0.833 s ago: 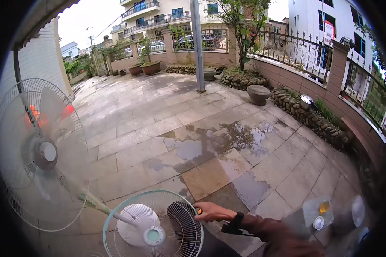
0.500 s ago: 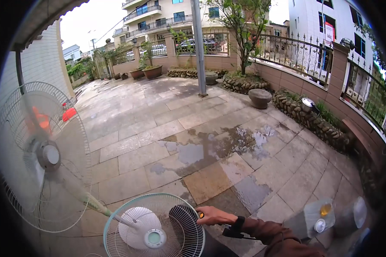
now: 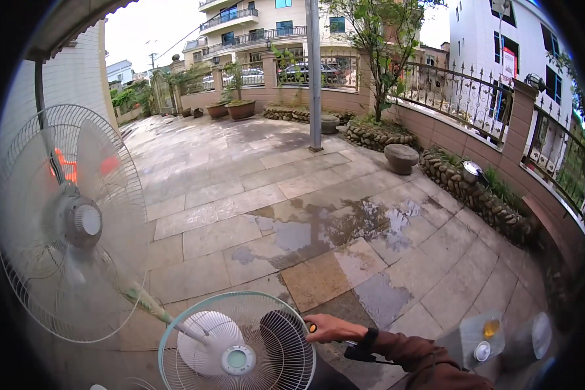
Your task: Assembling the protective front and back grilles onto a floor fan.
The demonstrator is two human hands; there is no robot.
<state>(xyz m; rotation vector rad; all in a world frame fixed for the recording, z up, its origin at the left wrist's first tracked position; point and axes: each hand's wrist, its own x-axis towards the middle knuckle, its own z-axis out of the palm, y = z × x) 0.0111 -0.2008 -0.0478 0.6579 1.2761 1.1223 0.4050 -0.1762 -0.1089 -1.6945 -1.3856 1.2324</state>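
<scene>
We're gripping a black-and-orange handle (image 3: 313,328) w/ our R hand (image 3: 335,328), closing on it right by the R edge of the round fan grille (image 3: 238,359); can't tell if we're pinching the rim too. L hand's staying out of shot, so we can't tell what it's doing. Grille's sitting low & close to us, L of that hand, overlapping from our view the white round base (image 3: 208,330) & the lower end of the pale pole (image 3: 151,311) of the big stand fan (image 3: 90,219).

Risks, our guess: w/ only one hand showing at one edge, the grille could be tipping or twisting if nothing's propping the far side; we're not seeing what's bearing it. If it's dropping onto the paving (image 3: 195,237), rim or wires could be bending. A swing L might be knocking the pole & rocking the stand. A slipping grip could be sending the handle down too.

Pointing: grille's face is looking up toward us, tilting a bit; being round, it's showing no real long axis. Handle's orange end is facing roughly our way; its long axis is mostly hiding in the fist, so we're not calling it.
</scene>
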